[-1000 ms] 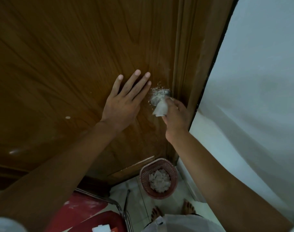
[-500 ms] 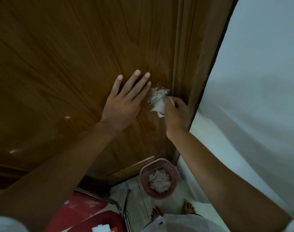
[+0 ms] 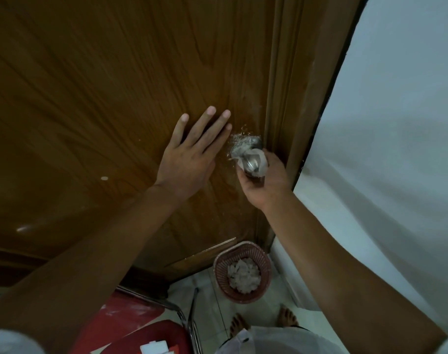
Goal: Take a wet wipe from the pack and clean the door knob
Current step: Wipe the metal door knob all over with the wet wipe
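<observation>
A silver door knob (image 3: 252, 161) sits near the right edge of a brown wooden door (image 3: 115, 98), with white flecks around its base plate. My right hand (image 3: 265, 182) cups the knob from below and grips a white wet wipe (image 3: 262, 162) wrapped around it. My left hand (image 3: 192, 154) lies flat on the door just left of the knob, fingers straight and spread. At the bottom edge a white pack (image 3: 154, 347) shows partly, on a red surface.
A pink mesh basket (image 3: 219, 267) with several crumpled white wipes stands on the tiled floor below the knob. A red chair (image 3: 131, 320) with metal legs is at the lower left. A white wall (image 3: 396, 149) fills the right. My bare feet are at the bottom.
My right hand has turned from the side of the knob to under it, wrapping the wipe around the knob. My left hand has stayed flat on the door.
</observation>
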`<state>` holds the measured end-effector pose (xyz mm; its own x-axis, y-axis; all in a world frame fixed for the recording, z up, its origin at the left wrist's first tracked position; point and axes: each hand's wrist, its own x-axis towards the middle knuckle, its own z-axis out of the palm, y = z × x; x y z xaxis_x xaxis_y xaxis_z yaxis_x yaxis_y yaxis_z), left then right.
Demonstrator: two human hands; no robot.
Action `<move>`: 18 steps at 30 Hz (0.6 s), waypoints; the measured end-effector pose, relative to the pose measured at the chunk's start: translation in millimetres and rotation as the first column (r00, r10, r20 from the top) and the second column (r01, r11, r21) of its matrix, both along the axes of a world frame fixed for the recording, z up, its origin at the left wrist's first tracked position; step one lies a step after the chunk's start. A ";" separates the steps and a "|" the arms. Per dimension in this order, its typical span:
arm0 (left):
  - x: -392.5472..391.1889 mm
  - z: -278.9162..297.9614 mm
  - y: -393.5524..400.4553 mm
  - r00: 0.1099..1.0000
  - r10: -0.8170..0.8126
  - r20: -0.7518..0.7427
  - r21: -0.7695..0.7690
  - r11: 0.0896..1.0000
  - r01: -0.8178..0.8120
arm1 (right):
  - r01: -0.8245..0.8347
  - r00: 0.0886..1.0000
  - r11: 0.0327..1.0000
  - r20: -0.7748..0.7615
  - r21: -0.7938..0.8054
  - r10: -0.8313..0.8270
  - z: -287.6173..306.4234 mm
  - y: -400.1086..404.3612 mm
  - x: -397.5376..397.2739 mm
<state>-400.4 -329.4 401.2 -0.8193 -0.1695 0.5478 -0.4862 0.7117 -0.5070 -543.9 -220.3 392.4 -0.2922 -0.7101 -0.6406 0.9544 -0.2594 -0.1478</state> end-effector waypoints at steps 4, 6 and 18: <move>0.9 0.1 -1.4 1.000 -0.004 0.001 0.003 1.000 0.004 | -0.025 0.948 0.991 -0.312 0.128 0.065 4.0 1.9 6.2; 1.0 -0.4 -1.4 1.000 -0.006 0.003 0.004 1.000 0.006 | 0.082 0.666 0.938 -0.719 0.336 0.199 2.2 0.8 12.4; 0.5 -0.7 -0.8 0.999 -0.026 -0.019 -0.007 1.000 0.026 | 0.289 0.115 0.880 -0.926 0.377 0.359 -7.7 5.8 18.9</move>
